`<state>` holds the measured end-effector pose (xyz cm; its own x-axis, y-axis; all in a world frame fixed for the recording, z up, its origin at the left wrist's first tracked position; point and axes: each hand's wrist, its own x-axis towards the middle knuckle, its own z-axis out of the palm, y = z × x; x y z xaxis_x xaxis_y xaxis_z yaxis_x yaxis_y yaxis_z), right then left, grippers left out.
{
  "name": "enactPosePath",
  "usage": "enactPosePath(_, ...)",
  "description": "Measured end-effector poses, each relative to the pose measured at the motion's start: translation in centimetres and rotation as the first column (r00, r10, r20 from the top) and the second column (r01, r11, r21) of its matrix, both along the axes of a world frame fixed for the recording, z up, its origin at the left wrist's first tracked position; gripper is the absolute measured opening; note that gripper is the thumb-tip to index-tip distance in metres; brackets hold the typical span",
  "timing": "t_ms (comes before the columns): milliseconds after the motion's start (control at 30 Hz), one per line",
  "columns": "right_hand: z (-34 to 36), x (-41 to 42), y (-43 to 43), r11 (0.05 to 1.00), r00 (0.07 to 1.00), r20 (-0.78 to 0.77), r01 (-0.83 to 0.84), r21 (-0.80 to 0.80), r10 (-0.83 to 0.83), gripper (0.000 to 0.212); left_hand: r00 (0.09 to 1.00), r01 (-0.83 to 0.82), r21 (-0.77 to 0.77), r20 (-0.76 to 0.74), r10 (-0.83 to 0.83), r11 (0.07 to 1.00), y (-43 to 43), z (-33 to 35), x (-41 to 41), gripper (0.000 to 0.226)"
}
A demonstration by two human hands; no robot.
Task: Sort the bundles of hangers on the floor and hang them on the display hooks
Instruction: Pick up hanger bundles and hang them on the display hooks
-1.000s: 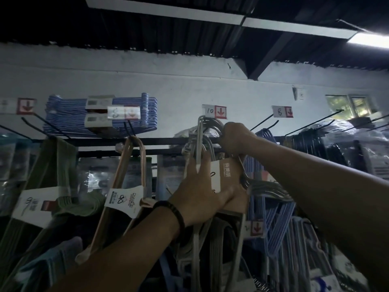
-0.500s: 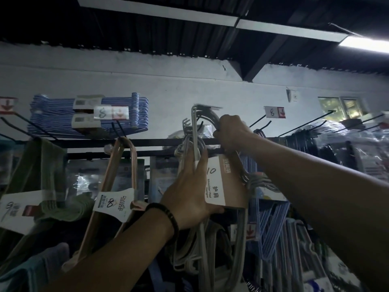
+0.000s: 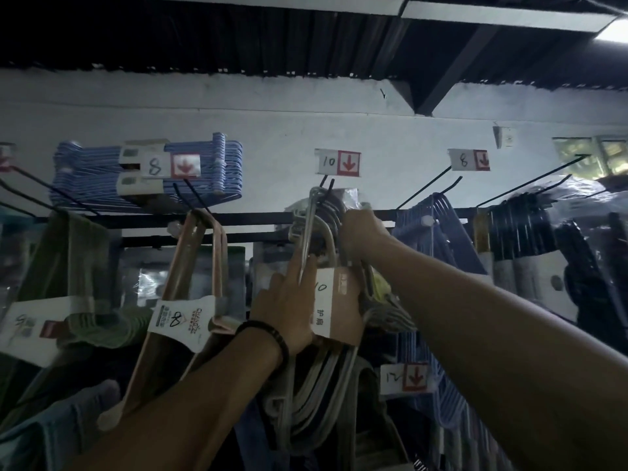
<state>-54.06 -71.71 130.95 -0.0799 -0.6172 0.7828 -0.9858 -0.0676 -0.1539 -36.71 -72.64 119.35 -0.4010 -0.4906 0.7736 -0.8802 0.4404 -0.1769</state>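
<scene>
Bundle of grey hangers (image 3: 316,402) is raised at the rack, its hook tops level with the display hook (image 3: 328,185) under the 10 tag (image 3: 337,162). Expect moderate weight and stiff, probably slick hangers, bound only by the card band (image 3: 334,307). Your right grip (image 3: 360,232) is clamped round the hook necks, the sound place to hold. Your left grip (image 3: 285,311) lies flat, fingers straight, pressing the band. Avoid loading the card; it may tear.

You're standing in a dim shop aisle.
Wall hooks (image 3: 423,188) in front of you carry packaged hanger bundles (image 3: 85,178) under handwritten price tags (image 3: 337,162) with red arrows.
</scene>
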Motion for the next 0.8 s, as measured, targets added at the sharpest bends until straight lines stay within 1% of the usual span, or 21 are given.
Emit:
enactPosePath(67,-0.9,-0.6,-1.3,0.997,0.999,-0.044,0.001,0.076,0.002,0.018,0.993,-0.111,0.011,0.026,0.111,0.994,-1.0,-1.1,-0.3,0.134)
enactPosePath(133,-1.6,-1.3,-1.7,0.992,0.997,-0.077,-0.012,0.129,0.022,0.02,0.986,-0.164,0.031,0.041,0.163,0.986,-1.4,-1.8,-0.6,0.142)
enactPosePath(200,-2.4,-1.6,-1.4,0.99,0.995,-0.076,-0.051,0.131,0.061,0.025,0.98,-0.199,0.068,0.044,0.196,0.978,-1.0,-2.0,-0.6,0.144)
enactPosePath(233,-3.0,-1.7,-1.0,0.991,0.995,-0.043,-0.08,0.111,0.085,0.024,0.974,-0.224,0.087,0.054,0.22,0.971,-0.5,-2.2,-0.6,0.141)
enactPosePath(300,-4.3,-1.8,0.3,0.989,0.989,0.011,-0.145,0.02,0.145,0.023,0.962,-0.266,0.087,0.082,0.259,0.96,0.5,-2.6,-0.5,0.128)
enactPosePath(367,-5.7,-1.8,1.7,0.982,0.983,0.04,-0.178,-0.069,0.181,0.03,0.964,-0.259,0.064,0.08,0.254,0.964,2.2,-3.2,-0.1,0.112)
enactPosePath(433,-6.8,-1.7,3.4,0.971,0.98,0.024,-0.191,-0.142,0.196,0.031,0.965,-0.252,0.019,0.075,0.25,0.968,4.3,-3.8,0.6,0.092)
enactPosePath(500,-8.0,-0.8,5.5,0.956,0.968,-0.006,-0.249,-0.157,0.251,0.026,0.962,-0.26,-0.03,0.077,0.262,0.965,7.3,-4.6,1.8,0.071)
enactPosePath(600,-10.6,1.8,9.0,0.925,0.935,-0.058,-0.354,-0.139,0.349,0.026,0.966,-0.249,-0.042,0.06,0.252,0.967,12.5,-6.9,4.9,0.045)
enactPosePath(667,-13.1,4.5,11.2,0.893,0.897,-0.122,-0.438,-0.105,0.425,0.024,0.964,-0.267,-0.002,0.015,0.267,0.964,16.3,-9.6,7.9,0.042)
enactPosePath(733,-16.2,8.1,13.3,0.85,0.839,-0.154,-0.527,0.008,0.521,0.023,0.939,-0.343,0.063,0.002,0.344,0.937,20.2,-12.9,11.6,0.038)
enactPosePath(800,-20.0,12.6,15.7,0.774,0.758,-0.159,-0.623,0.11,0.633,0.022,0.905,-0.421,0.15,0.004,0.425,0.895,24.6,-16.8,16.1,0.032)
